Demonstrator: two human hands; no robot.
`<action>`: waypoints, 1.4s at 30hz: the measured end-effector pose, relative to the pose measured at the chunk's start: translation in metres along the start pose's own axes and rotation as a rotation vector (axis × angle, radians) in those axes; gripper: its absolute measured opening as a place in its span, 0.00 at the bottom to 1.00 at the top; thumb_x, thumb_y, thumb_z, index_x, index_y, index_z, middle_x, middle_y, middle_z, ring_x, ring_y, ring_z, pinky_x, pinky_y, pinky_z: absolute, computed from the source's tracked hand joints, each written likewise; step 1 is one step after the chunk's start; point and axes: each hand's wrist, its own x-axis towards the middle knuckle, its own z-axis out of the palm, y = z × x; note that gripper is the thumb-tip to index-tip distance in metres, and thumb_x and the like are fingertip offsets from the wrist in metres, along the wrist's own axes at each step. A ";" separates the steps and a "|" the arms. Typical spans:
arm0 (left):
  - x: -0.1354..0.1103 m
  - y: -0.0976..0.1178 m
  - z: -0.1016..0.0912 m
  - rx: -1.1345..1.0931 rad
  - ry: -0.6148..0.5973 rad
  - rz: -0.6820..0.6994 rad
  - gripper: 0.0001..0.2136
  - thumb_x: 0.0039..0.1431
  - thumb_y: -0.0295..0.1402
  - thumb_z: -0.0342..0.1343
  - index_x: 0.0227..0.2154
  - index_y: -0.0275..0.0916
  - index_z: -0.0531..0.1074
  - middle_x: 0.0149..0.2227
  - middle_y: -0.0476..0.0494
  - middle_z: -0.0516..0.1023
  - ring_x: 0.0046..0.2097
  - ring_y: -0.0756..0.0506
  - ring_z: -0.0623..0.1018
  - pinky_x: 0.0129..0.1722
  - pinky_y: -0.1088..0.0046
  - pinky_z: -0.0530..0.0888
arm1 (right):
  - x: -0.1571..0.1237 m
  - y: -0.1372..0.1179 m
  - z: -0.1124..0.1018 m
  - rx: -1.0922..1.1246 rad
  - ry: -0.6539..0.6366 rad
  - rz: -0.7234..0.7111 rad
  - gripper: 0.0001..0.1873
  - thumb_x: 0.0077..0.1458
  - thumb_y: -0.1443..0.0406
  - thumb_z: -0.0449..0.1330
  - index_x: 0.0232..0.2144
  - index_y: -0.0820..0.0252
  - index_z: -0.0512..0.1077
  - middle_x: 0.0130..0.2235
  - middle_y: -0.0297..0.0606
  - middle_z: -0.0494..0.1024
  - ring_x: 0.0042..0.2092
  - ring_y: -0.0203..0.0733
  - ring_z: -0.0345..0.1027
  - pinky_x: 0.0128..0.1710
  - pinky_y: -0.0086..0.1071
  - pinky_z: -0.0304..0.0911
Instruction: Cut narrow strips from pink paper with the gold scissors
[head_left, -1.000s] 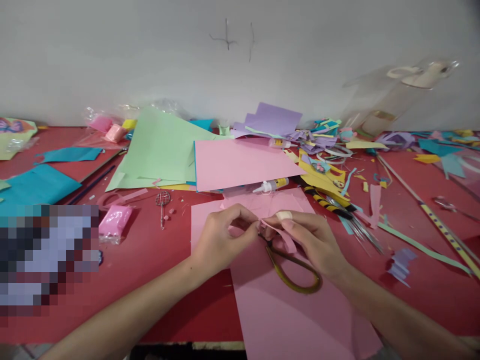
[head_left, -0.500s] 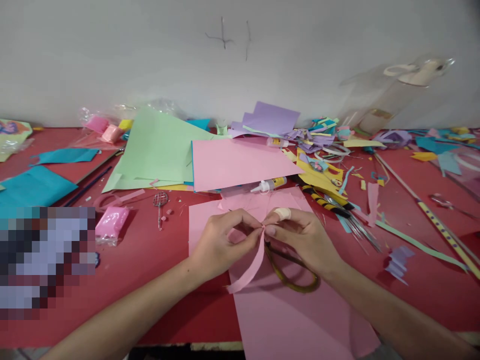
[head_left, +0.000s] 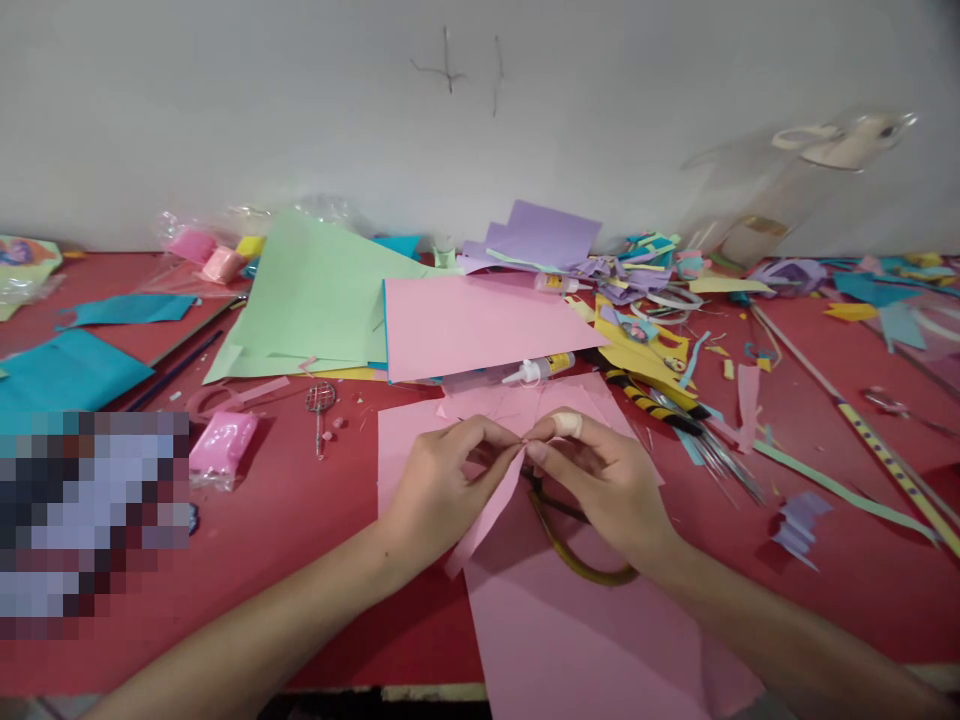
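Both hands meet over pink paper sheets (head_left: 555, 640) on the table. My left hand (head_left: 442, 480) pinches a narrow pink paper strip (head_left: 487, 520) near its upper end, and the strip's free end hangs down toward me. My right hand (head_left: 600, 470), with a bandage (head_left: 566, 424) on one finger, pinches the same end between thumb and index finger. The fingertips almost touch and hide that end of the strip. Under my right hand lie scissors with a yellow-brown handle loop (head_left: 577, 560); their blades are hidden.
A glue bottle (head_left: 540, 368) lies just beyond my hands, before a pink sheet (head_left: 480, 325) and a green sheet (head_left: 315, 290). Yellow-black pliers (head_left: 652, 400) and thin wires (head_left: 724, 460) are at right. A pink clay packet (head_left: 223, 446) and a small wire whisk-like piece (head_left: 320, 400) lie left.
The pink strip has swung a little to the left and looks straighter. My right hand has turned slightly; both hands keep their pinch at nearly the same place.
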 end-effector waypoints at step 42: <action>0.009 0.003 -0.011 -0.398 -0.237 0.338 0.06 0.58 0.26 0.63 0.39 0.36 0.78 0.32 0.42 0.80 0.35 0.49 0.77 0.35 0.75 0.76 | 0.001 0.006 -0.010 0.554 -0.506 0.182 0.11 0.54 0.60 0.68 0.33 0.60 0.73 0.31 0.33 0.72 0.29 0.31 0.69 0.29 0.25 0.68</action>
